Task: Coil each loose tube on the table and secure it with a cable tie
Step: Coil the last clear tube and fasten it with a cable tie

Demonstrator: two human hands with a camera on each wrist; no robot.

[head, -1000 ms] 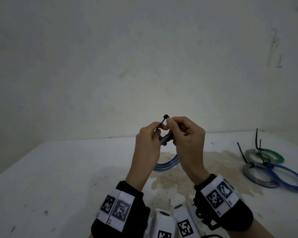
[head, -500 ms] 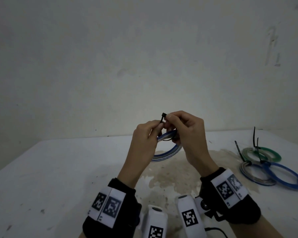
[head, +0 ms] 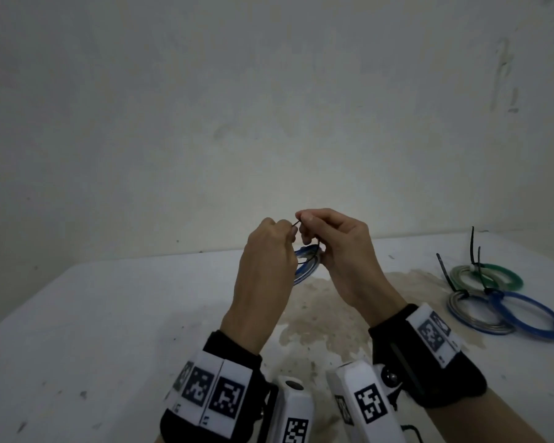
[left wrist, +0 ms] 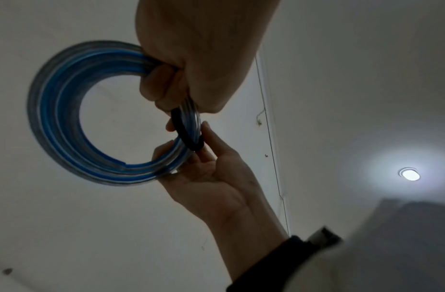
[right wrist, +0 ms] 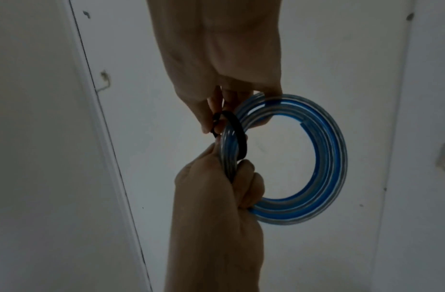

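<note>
A person held a coiled blue tube (head: 304,263) above the table (head: 109,314), a black cable tie (left wrist: 187,131) looped round its turns. The springy coil likely needed pinching beside the tie. The left hand (head: 266,266) gripped the bundle; the right hand (head: 339,251) pinched the tie's tail beside it.

A stained white table (head: 115,318) carries three tied tube coils (head: 499,302) at its right side.
</note>
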